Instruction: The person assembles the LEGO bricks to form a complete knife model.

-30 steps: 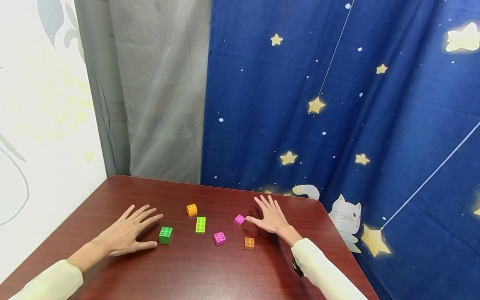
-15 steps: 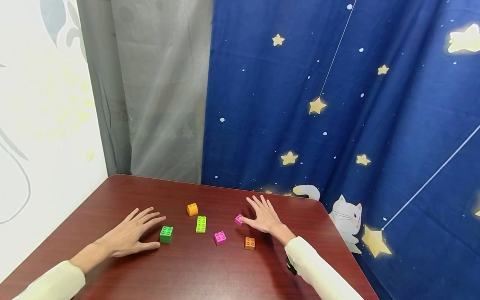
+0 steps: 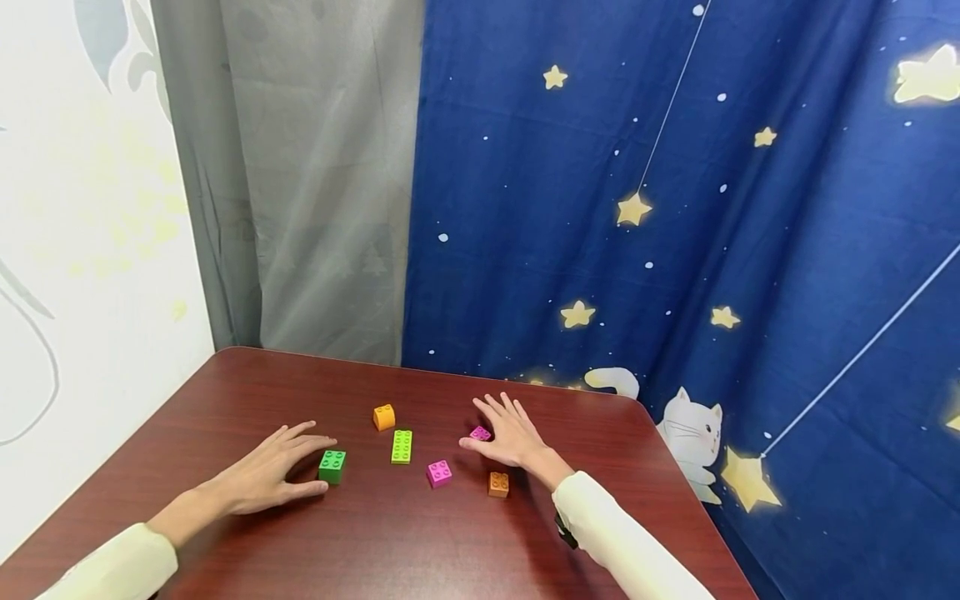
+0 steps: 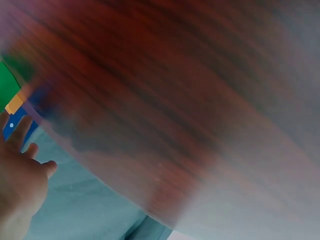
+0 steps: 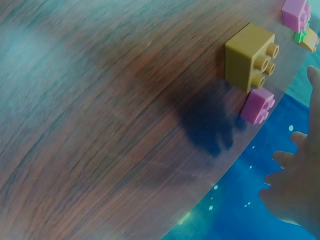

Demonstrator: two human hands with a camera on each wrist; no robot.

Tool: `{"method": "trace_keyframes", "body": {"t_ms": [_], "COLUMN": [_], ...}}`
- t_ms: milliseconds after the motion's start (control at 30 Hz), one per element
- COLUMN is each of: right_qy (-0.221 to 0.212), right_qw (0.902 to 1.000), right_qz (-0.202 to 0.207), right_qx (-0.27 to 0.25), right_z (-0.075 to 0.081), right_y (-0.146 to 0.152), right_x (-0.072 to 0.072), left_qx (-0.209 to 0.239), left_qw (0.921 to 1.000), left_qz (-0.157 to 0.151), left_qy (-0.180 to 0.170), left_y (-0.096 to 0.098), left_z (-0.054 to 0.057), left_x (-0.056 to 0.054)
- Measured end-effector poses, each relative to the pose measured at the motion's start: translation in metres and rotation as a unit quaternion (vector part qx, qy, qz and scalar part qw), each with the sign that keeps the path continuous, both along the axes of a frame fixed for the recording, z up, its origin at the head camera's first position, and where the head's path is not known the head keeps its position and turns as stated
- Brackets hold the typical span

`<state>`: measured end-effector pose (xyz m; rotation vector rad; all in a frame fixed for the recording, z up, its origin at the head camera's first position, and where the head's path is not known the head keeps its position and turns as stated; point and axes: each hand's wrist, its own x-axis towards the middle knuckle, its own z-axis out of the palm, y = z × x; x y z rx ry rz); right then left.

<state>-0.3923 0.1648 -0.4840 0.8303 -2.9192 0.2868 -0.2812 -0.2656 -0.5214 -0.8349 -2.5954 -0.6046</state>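
In the head view my left hand [image 3: 272, 477] reaches around the left side of a green building brick [image 3: 331, 468], thumb in front and fingers behind, spread apart. The left wrist view shows that green brick [image 4: 7, 85] only at its edge, beyond the fingers. My right hand [image 3: 512, 438], fingers extended, hovers at a small magenta brick [image 3: 480, 433], partly hidden by the hand. An orange-brown brick [image 3: 498, 484] stands just below that hand, large in the right wrist view. Neither hand grips anything.
Between the hands lie a lime-green long brick [image 3: 401, 447], a second magenta brick [image 3: 439, 474] and a yellow-orange curved brick [image 3: 384, 417]. All rest on a dark red wooden table [image 3: 375, 542]. A grey curtain [image 3: 330, 183] and a blue starry curtain [image 3: 525, 208] hang behind it.
My right hand has moved left, its thumb passing over the magenta brick. My left hand has edged right, closer around the green brick. The bricks stay in place.
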Motion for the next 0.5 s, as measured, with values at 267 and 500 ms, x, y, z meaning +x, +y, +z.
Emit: {"method": "trace_keyframes", "body": {"t_ms": [267,500], "right_qy": [-0.011,-0.011], "right_qw": [0.9999,0.9997], "right_qz": [0.000,0.011], "right_qx": [0.004,0.017], "right_z": [-0.003,-0.005], "right_y": [-0.014,-0.026], "right_x": [0.003,0.005], "left_qx": [0.027,0.039], "left_qw": [0.9973,0.9956], "left_qz": [0.011,0.024], "left_qy": [-0.067,-0.082], "left_y": [0.003,0.004], "left_z": [0.002,0.003], "left_x": [-0.002,-0.002]}}
